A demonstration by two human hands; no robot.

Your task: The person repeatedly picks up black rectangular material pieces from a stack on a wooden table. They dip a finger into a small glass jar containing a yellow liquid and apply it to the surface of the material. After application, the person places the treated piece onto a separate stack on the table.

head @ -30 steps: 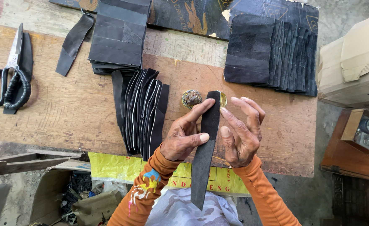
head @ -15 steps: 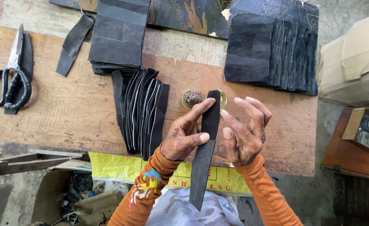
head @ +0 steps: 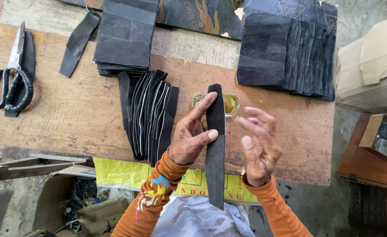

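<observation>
Since before, my right hand [head: 258,147] is lifting off, blurred and released, beside the black strip [head: 215,145]; my left hand [head: 193,138] is pinching it, partly hiding a small jar [head: 231,104].

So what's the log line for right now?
left hand: holds black strip upright | right hand: open beside strip, apart | fanned strips left, on wooden bench

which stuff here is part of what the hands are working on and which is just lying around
In hand:
- black strip, pinched in the left hand
- right hand, open beside the strip
- small glass jar behind the strip

Lying about:
- scissors
- fanned strips
- stacked black sheets
- cardboard box
</observation>
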